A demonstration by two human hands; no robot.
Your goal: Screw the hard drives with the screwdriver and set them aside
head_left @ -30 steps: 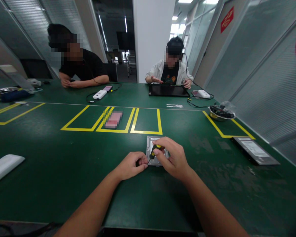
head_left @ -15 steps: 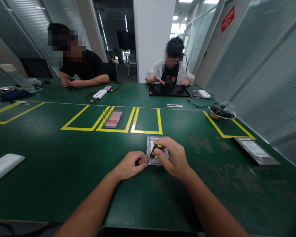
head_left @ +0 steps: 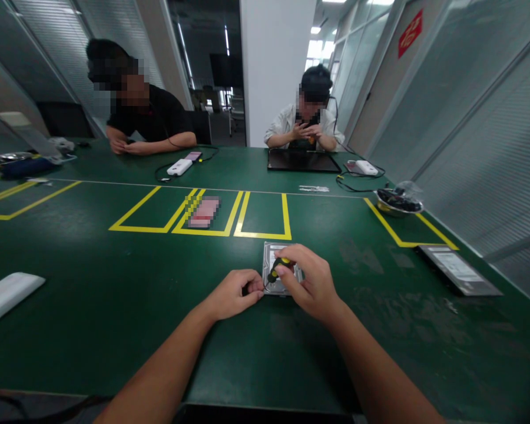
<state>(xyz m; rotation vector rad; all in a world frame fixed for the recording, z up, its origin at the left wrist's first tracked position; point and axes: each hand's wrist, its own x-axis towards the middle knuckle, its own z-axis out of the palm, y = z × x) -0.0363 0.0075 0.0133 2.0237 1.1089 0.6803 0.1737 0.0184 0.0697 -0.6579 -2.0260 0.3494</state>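
A silver hard drive (head_left: pixel 269 254) lies flat on the green table (head_left: pixel 159 347), partly covered by my right hand (head_left: pixel 311 280). That hand is closed round a black and yellow screwdriver (head_left: pixel 274 272), tilted so its tip points down at the drive's lower left corner. My left hand (head_left: pixel 238 292) rests on the table at the drive's left edge, its fingers curled together beside the screwdriver tip. Whatever those fingers may pinch is too small to make out.
Two people sit across the table, one behind a black flat panel (head_left: pixel 304 161). A larger drive (head_left: pixel 457 270) and a bowl of black parts (head_left: pixel 397 202) are at the right. A white object (head_left: pixel 11 297) lies left; a phone (head_left: pixel 204 212) lies ahead.
The person behind the black panel has raised both hands together in front of the chest. My hands, the screwdriver and the drive show no clear movement.
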